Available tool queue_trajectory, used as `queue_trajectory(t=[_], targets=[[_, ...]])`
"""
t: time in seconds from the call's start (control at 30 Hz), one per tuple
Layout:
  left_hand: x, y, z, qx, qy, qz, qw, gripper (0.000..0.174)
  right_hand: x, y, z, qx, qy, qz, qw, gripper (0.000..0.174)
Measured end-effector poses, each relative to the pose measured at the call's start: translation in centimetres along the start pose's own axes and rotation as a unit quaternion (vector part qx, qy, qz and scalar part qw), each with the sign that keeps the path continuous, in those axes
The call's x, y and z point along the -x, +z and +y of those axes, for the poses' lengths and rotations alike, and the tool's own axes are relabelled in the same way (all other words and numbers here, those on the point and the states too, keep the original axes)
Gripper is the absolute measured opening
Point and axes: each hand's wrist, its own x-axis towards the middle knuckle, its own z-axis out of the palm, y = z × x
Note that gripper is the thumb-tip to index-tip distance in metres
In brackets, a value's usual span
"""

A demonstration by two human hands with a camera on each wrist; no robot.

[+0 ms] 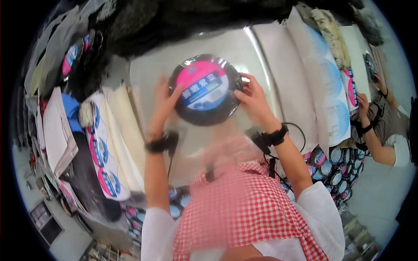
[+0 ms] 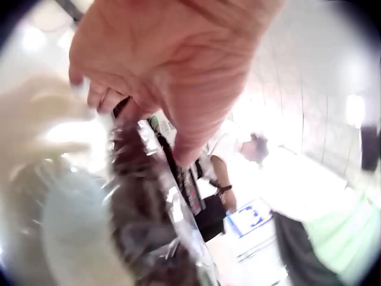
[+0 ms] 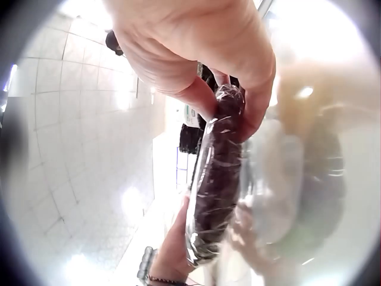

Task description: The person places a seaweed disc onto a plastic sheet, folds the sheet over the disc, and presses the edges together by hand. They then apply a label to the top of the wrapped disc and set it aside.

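Both hands hold up a round pack of dried seaweed [image 1: 204, 111], a dark disc in shiny clear film with a pink and blue label facing the head camera. On its left edge, the left hand [image 1: 164, 104] grips with the thumb over the label side; this hand is blurred in the head view. The right hand [image 1: 256, 101] pinches the opposite edge between thumb and fingers. Seen edge-on in the right wrist view, the seaweed pack [image 3: 217, 179] is thick and wrinkled, with the right hand's thumb and fingers on either side of its rim.
A pale, glossy work surface [image 1: 148, 69] lies beneath. Printed plastic film [image 1: 333, 100] is stacked to the right, more label film [image 1: 102, 152] to the left. Loose dark seaweed [image 1: 174, 21] heaps at the back. Several finished packs [image 1: 335, 178] pile below; another person [image 1: 383, 148] works at right.
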Motion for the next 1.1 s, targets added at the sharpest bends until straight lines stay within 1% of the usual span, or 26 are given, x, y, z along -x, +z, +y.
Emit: queue_trajectory(t=[0.03, 0.07, 0.1, 0.13, 0.17, 0.2, 0.23, 0.27, 0.3, 0.33, 0.37, 0.4, 0.43, 0.47, 0.5, 0.53, 0.6, 0.63, 0.73, 0.8, 0.87, 0.93, 1.0, 1.03, 1.07, 1.1], targets=[[1.6, -1.8, 1.6, 0.233, -0.060, -0.099, 0.966, 0.069, 0.5, 1.1, -1.8, 0.005, -0.004, -0.009, 1.000, 0.056], [3.5, -2.9, 3.0, 0.398, -0.101, -0.051, 0.910, 0.064, 0.6, 2.1, -3.6, 0.010, -0.004, -0.018, 1.000, 0.055], [4.9, -4.1, 2.1, 0.499, -0.096, -0.011, 0.861, 0.038, 0.2, 2.9, -5.7, -0.001, -0.013, -0.067, 0.998, 0.051], [7.1, -6.0, 0.5, 0.507, 0.036, -0.022, 0.861, 0.040, -0.6, 3.7, -8.0, -0.013, -0.022, -0.115, 0.993, 0.048], [9.2, -8.0, -1.0, 0.520, 0.167, -0.038, 0.837, 0.042, -1.8, 4.0, -9.5, -0.026, -0.032, -0.163, 0.986, 0.045], [10.7, -10.3, 3.7, 0.780, 0.229, -0.154, 0.561, 0.042, -4.4, 3.3, -10.3, 0.024, -0.080, -0.110, 0.990, 0.040], [11.4, -11.4, 5.1, 0.841, 0.392, -0.178, 0.328, 0.043, -7.8, 2.0, -10.2, 0.040, -0.152, -0.034, 0.987, 0.038], [11.9, -13.3, 7.6, 0.795, 0.440, -0.264, 0.323, 0.044, -11.6, 0.9, -9.9, 0.046, -0.141, 0.103, 0.984, 0.041], [12.4, -15.2, 10.0, 0.736, 0.485, -0.342, 0.325, 0.046, -16.2, -0.9, -9.1, 0.047, -0.091, 0.214, 0.972, 0.049], [13.4, -15.6, 10.9, 0.687, 0.508, -0.343, 0.391, 0.050, -19.2, -1.9, -9.4, -0.029, -0.044, 0.258, 0.965, 0.059], [13.9, -15.3, 11.0, 0.676, 0.497, -0.285, 0.464, 0.054, -21.5, -2.7, -10.0, -0.064, 0.011, 0.287, 0.956, 0.062], [14.3, -14.9, 10.9, 0.658, 0.480, -0.226, 0.535, 0.059, -22.9, -2.7, -10.7, -0.098, 0.062, 0.329, 0.937, 0.052], [14.3, -14.4, 10.8, 0.635, 0.458, -0.164, 0.600, 0.063, -24.6, -3.0, -10.7, -0.122, 0.066, 0.319, 0.938, 0.047], [14.1, -13.8, 10.2, 0.641, 0.414, -0.151, 0.629, 0.068, -26.0, -3.4, -10.4, -0.146, 0.070, 0.308, 0.937, 0.043], [13.8, -13.1, 9.1, 0.645, 0.368, -0.137, 0.655, 0.072, -26.1, -3.0, -10.8, -0.157, 0.057, 0.302, 0.939, 0.031], [13.6, -12.2, 8.2, 0.650, 0.320, -0.122, 0.679, 0.077, -27.1, -3.4, -10.6, -0.218, 0.027, 0.280, 0.934, 0.026], [12.5, -10.1, 7.3, 0.682, 0.260, -0.143, 0.668, 0.085, -28.6, -4.3, -9.3, -0.333, -0.026, 0.235, 0.913, 0.016], [11.9, -8.9, 6.9, 0.686, 0.228, -0.146, 0.675, 0.085, -27.4, -4.1, -9.7, -0.388, -0.077, 0.183, 0.900, 0.006], [9.8, -5.4, 4.6, 0.705, 0.104, -0.160, 0.683, 0.075, -22.1, -5.1, -9.1, -0.354, -0.099, 0.131, 0.921, 0.011], [8.1, -3.1, 3.1, 0.581, 0.015, -0.157, 0.799, 0.071, -15.0, -4.0, -9.4, -0.335, -0.088, 0.079, 0.935, 0.016], [6.9, -0.8, 5.2, 0.493, -0.059, -0.154, 0.854, 0.069, -8.2, -4.3, -7.9, -0.262, -0.015, 0.055, 0.963, 0.021], [6.9, 1.6, 4.4, 0.492, -0.066, -0.079, 0.864, 0.068, -1.5, -3.5, -6.2, -0.213, 0.077, 0.012, 0.974, 0.030], [7.5, 2.5, 3.7, 0.496, -0.105, -0.046, 0.861, 0.063, 3.4, -3.6, -2.9, -0.154, 0.156, -0.005, 0.976, 0.033], [7.7, 2.8, 3.4, 0.496, -0.121, -0.031, 0.859, 0.061, 4.3, -3.5, -1.6, -0.127, 0.162, -0.007, 0.979, 0.033], [8.1, 3.5, 3.0, 0.366, -0.062, 0.017, 0.928, 0.058, 5.2, -3.3, -0.4, -0.101, 0.166, -0.008, 0.981, 0.034], [8.5, 4.5, 2.5, 0.227, 0.001, 0.060, 0.972, 0.055, 5.8, -3.1, 0.2, -0.076, 0.167, -0.008, 0.983, 0.035]])
